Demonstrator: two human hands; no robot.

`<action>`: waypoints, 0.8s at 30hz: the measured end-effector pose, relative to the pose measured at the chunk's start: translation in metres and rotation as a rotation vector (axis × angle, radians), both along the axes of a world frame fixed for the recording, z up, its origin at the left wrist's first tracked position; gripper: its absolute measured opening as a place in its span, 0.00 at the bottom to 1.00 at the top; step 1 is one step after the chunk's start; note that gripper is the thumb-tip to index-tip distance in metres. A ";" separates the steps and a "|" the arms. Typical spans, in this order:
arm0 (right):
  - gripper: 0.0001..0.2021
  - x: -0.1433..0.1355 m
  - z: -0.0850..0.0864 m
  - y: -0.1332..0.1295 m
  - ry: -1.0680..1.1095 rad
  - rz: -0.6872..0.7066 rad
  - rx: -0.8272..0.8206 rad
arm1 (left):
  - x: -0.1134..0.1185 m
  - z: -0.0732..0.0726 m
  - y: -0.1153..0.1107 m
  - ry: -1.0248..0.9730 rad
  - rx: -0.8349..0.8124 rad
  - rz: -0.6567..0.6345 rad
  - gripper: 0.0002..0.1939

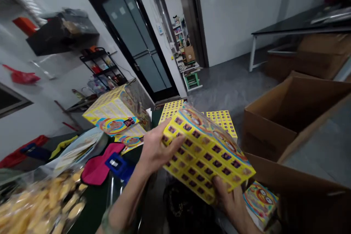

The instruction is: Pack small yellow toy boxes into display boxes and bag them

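A yellow printed box (203, 153) with rows of small dark pictures is tilted in the air between both hands. My left hand (157, 146) grips its upper left edge, thumb lying across the patterned face. At the lower right, my right hand (229, 199) holds the box from below, its thumb on the same face and the other fingers mostly hidden. Behind the held box are more yellow boxes (223, 120). A stack of similar boxes (115, 111) with clear wrapping stands to the left.
Open cardboard cartons (263, 131) stand on the right, with a colourful box (261, 201) beside them. On the left of the dark green table are a bag of pale yellow pieces (46, 201), a pink cloth piece (101, 164), a blue plastic object (119, 166) and a pale tub (101, 139).
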State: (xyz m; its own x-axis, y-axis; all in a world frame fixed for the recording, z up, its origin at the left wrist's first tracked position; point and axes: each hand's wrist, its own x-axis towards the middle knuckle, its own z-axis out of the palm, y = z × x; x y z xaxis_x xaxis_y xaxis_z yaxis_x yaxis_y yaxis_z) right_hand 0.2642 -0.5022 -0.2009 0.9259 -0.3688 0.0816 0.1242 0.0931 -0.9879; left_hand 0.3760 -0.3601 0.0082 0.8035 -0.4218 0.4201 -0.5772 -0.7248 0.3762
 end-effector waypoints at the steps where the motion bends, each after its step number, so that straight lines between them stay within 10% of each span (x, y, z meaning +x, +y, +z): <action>1: 0.23 0.012 0.002 -0.002 0.049 -0.048 0.023 | 0.020 0.000 -0.015 -0.006 0.037 -0.029 0.22; 8: 0.32 0.093 0.031 -0.012 0.108 -0.279 0.249 | 0.139 -0.009 -0.110 0.017 0.270 -0.258 0.25; 15: 0.36 0.150 0.003 0.008 0.115 -0.402 0.119 | 0.215 -0.027 -0.168 -0.016 0.529 -0.354 0.32; 20: 0.38 0.188 0.002 0.027 0.009 -0.253 0.345 | 0.231 -0.087 -0.176 -0.009 0.722 -0.277 0.38; 24: 0.28 0.191 0.007 0.013 0.002 -0.059 0.208 | 0.244 -0.146 -0.158 0.228 0.627 -0.201 0.30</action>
State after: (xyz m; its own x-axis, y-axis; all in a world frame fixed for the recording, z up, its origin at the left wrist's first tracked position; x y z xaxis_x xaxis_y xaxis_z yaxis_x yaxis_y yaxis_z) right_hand 0.4547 -0.4887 -0.1940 0.9022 -0.4312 -0.0039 0.1336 0.2880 -0.9483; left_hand 0.6200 -0.5186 -0.1375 0.7233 -0.6797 -0.1218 -0.6795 -0.7320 0.0496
